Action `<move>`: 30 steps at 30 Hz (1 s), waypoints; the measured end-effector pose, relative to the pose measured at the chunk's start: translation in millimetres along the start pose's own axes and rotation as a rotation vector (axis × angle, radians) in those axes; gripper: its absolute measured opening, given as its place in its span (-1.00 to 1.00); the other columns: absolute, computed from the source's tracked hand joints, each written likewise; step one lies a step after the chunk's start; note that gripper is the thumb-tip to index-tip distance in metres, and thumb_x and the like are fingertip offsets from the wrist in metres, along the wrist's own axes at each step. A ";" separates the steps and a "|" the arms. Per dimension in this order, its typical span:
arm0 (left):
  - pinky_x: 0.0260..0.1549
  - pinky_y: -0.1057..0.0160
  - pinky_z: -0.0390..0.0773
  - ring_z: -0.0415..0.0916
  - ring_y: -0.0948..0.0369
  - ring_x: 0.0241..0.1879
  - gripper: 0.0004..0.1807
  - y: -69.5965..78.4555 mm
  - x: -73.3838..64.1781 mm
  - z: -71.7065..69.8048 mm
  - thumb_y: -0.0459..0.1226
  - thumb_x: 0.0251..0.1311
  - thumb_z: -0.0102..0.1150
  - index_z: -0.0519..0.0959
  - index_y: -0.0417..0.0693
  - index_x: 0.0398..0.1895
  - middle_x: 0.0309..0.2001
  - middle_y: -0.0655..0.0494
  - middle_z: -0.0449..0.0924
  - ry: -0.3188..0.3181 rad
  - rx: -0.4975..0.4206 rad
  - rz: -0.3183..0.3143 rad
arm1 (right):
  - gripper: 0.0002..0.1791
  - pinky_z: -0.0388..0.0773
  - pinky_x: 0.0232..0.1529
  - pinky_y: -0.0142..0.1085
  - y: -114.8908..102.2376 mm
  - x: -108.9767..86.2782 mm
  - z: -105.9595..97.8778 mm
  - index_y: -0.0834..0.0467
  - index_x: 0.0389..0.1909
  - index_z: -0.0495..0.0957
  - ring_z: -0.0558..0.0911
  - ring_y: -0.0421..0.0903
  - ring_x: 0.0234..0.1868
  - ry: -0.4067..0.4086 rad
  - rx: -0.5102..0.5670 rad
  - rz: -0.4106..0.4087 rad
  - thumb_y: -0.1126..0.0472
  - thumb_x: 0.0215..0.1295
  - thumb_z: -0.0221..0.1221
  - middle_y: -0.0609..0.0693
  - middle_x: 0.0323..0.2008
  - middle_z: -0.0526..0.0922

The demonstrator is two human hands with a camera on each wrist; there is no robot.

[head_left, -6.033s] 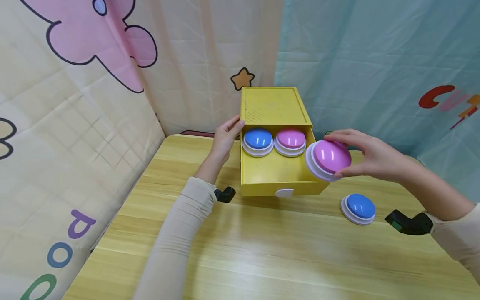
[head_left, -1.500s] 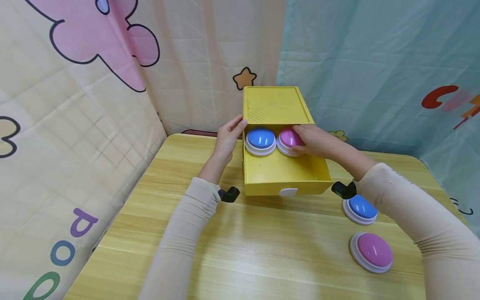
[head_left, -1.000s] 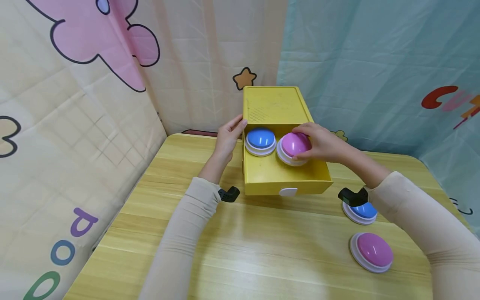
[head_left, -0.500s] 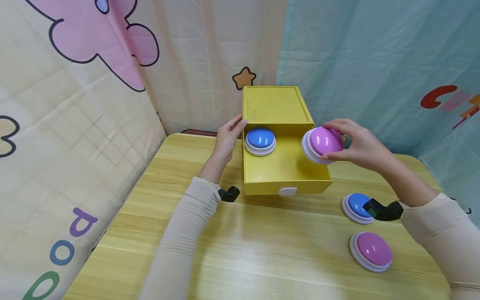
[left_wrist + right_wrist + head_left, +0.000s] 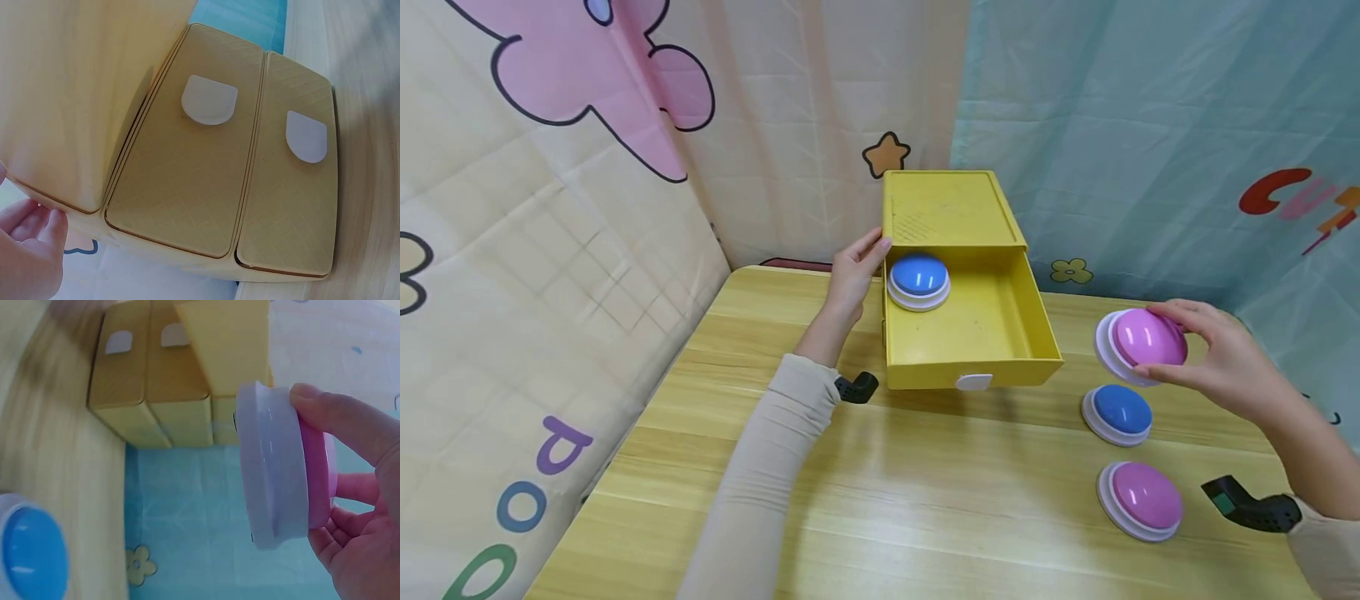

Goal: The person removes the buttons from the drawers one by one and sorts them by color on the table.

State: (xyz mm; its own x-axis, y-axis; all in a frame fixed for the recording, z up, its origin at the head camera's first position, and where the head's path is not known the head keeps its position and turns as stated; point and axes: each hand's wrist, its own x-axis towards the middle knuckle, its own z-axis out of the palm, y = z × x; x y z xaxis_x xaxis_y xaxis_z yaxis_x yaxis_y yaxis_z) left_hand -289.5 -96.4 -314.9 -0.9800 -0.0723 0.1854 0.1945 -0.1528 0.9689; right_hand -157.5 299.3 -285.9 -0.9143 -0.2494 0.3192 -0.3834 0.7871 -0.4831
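My right hand (image 5: 1232,362) grips a pink push button (image 5: 1148,337) with a white base, thumb on one side and fingers on the other, raised to the right of the yellow drawer cabinet (image 5: 951,208). In the right wrist view that button (image 5: 319,469) is seen edge-on. My left hand (image 5: 853,275) rests against the cabinet's left side, its fingertips at the edge beside the pulled-out top drawer (image 5: 958,333). Inside that drawer, at the back left, sits a blue push button (image 5: 919,279). The left wrist view shows two closed lower drawers (image 5: 181,144) with white handles.
On the wooden table (image 5: 925,500), a blue button (image 5: 1122,408) lies right of the drawer, with another pink button (image 5: 1147,495) in front of it. Printed curtains (image 5: 1112,125) hang behind the cabinet and along the left.
My right hand set one pink button on the table, then took the second pink button out of the drawer and carried it right. The left hand stays at the cabinet.
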 end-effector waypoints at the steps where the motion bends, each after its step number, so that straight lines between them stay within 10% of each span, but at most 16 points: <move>1: 0.03 0.36 0.33 0.34 0.24 0.09 -0.51 -0.1 -0.1 -0.1 -0.21 0.15 0.16 0.40 -0.16 0.16 0.12 0.02 0.41 -0.001 0.002 0.001 | -0.23 0.31 -0.49 -0.61 5.0 -5.8 0.7 0.31 0.09 0.39 0.25 -0.28 -0.13 0.003 -0.013 0.005 0.25 -0.24 0.46 0.20 0.00 0.36; 14: 0.03 0.35 0.34 0.35 0.23 0.08 -0.52 0.5 0.7 -0.7 -0.21 0.15 0.16 0.41 -0.16 0.15 0.12 0.02 0.41 0.001 -0.003 -0.003 | -0.17 0.29 -0.60 -0.56 57.7 -87.8 23.2 0.47 0.12 0.26 0.29 0.10 -0.20 -0.022 -0.079 0.278 0.11 -0.10 0.40 0.40 -0.03 0.25; 19: 0.02 0.35 0.34 0.36 0.23 0.07 -0.51 -0.2 1.0 -0.6 -0.20 0.14 0.16 0.42 -0.15 0.15 0.12 0.04 0.41 -0.001 0.005 -0.005 | -0.20 0.23 -0.58 -0.62 74.9 -117.8 30.6 0.49 0.07 0.30 0.30 -0.12 -0.22 0.022 -0.092 0.337 0.13 -0.13 0.41 0.39 -0.08 0.29; 24: 0.02 0.36 0.34 0.35 0.24 0.08 -0.51 0.0 1.2 -0.3 -0.22 0.15 0.15 0.40 -0.16 0.16 0.11 0.02 0.42 -0.014 -0.005 -0.005 | -0.14 0.39 -0.38 -0.30 87.1 -136.7 35.5 0.56 0.11 0.18 0.25 0.32 -0.16 -0.030 -0.108 0.450 0.05 -0.01 0.33 0.47 -0.04 0.21; 30: 0.02 0.37 0.34 0.36 0.24 0.07 -0.52 0.0 0.8 -0.4 -0.23 0.16 0.15 0.40 -0.17 0.16 0.10 0.01 0.43 -0.014 -0.009 -0.003 | -0.16 0.31 -0.38 -0.42 105.3 -158.5 40.9 0.58 0.10 0.16 0.25 0.34 -0.13 -0.010 -0.102 0.489 0.10 0.01 0.32 0.51 -0.06 0.20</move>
State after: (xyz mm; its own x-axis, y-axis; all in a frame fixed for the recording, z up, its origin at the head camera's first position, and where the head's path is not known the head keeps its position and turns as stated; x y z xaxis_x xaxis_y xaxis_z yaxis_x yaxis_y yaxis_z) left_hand -290.3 -96.8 -314.8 -0.9811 -0.0579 0.1846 0.1917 -0.1622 0.9680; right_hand -58.3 398.6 -420.8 -0.9852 0.1580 0.0671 0.1051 0.8642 -0.4920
